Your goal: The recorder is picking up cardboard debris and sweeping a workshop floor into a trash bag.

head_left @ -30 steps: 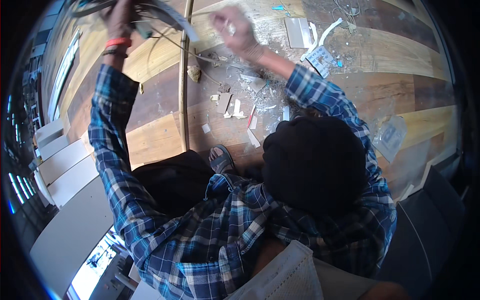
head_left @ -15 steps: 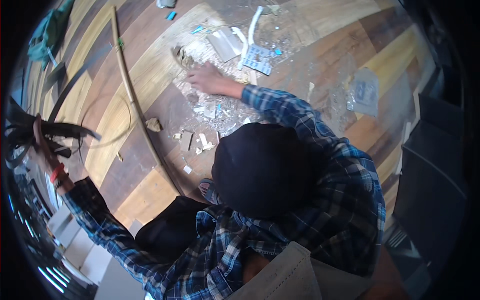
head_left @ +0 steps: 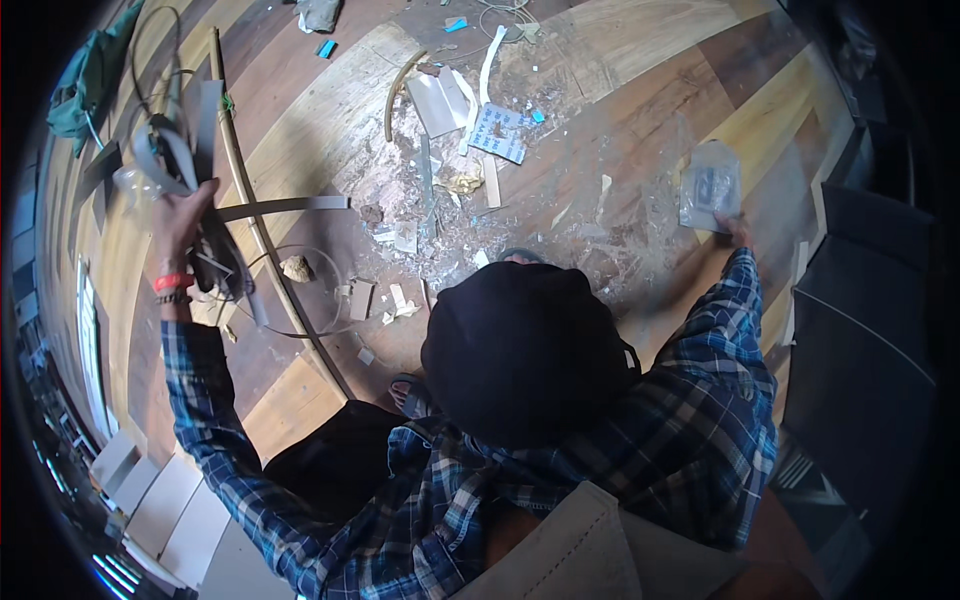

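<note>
My left hand [head_left: 182, 225] is closed around a loose bundle of flat dark and grey strips [head_left: 208, 135], held over the floor at the left. One strip sticks out to the right across a long thin wooden stick [head_left: 240, 160]; clear plastic and a thin wire loop show beside the bundle. Far to the right, my right hand [head_left: 738, 230] has its fingers on the lower corner of a flat clear plastic bag [head_left: 711, 185] and seems to pinch it. The bag lies on the wood-patterned floor. The fingertips are small and partly hidden.
Sawdust and scraps [head_left: 420, 215] cover the middle floor, with a grey board piece [head_left: 438, 105], a blue-and-white printed packet [head_left: 502, 133], white strips and a curved brown piece [head_left: 402, 92]. Dark panels [head_left: 860, 310] stand at the right. A green cloth [head_left: 88, 75] lies far left.
My right hand has left the scraps in the middle and reached right to the plastic bag. My left hand has moved up and rightward with the strips.
</note>
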{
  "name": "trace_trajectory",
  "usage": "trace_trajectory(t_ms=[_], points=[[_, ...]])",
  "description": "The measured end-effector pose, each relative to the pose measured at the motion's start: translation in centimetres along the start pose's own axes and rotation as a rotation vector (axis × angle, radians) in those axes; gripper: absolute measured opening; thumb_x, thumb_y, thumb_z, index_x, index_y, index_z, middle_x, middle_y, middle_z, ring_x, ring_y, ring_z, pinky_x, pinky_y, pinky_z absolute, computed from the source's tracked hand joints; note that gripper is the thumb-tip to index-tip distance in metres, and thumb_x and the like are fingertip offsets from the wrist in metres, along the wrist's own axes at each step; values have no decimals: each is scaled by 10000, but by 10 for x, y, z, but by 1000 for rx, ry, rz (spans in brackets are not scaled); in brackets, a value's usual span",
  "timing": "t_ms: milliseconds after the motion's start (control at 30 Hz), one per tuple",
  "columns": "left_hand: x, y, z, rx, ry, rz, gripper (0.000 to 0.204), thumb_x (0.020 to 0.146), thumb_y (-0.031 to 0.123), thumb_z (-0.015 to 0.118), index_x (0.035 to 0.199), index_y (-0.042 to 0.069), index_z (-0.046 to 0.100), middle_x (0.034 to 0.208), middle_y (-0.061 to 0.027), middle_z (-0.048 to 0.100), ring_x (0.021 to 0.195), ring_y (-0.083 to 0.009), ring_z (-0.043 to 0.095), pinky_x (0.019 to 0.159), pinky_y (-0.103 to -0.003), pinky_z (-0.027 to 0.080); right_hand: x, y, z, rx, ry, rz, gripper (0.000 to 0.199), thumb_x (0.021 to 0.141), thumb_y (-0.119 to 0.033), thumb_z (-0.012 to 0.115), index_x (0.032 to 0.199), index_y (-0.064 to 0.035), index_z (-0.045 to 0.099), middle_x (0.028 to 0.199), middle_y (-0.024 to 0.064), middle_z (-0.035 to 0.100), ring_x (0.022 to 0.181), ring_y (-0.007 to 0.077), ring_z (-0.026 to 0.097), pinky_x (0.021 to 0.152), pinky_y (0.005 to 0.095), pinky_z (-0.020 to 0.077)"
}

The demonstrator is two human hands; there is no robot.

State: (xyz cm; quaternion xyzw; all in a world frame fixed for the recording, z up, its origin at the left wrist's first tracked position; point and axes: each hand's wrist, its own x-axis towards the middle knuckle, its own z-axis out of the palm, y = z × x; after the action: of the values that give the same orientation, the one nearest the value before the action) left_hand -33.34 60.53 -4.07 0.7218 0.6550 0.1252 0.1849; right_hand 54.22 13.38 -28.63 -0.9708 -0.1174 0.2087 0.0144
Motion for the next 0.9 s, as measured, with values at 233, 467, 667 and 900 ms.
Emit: trace_trajectory(t_ms=[233,467,667,900], points=[[23,23,64,-122,-174,-55,417,678,380,777,677,-15,643,580,-25,591,485,-111,544,452,-293,407,-25,-41,28,65,191,-218,854,620,-494,840,1254,-4,544,1134,207,645,1071,317,618,896,404,495],[24,-10,79,-67,-164,-11,428,650,395,760,614,-19,654,559,-25,595,488,-116,551,482,-311,439,-49,-141,34,-8,320,-333,970,598,-591,809,1328,-43,482,1225,285,566,1097,365,595,949,448,456],[43,-13,126,-35,-114,-63,633,589,449,790,856,-109,652,776,-161,671,678,-211,656,604,-338,521,-17,-126,20,-60,229,-353,696,722,-399,710,1218,51,520,1159,288,577,1132,409,538,956,466,429],[39,-19,158,-60,-37,-79,560,593,441,753,738,-92,656,671,-162,663,602,-234,655,561,-358,513,-157,-304,64,216,677,-1088,394,817,-78,498,1176,83,469,1195,324,478,1051,464,502,913,508,406]])
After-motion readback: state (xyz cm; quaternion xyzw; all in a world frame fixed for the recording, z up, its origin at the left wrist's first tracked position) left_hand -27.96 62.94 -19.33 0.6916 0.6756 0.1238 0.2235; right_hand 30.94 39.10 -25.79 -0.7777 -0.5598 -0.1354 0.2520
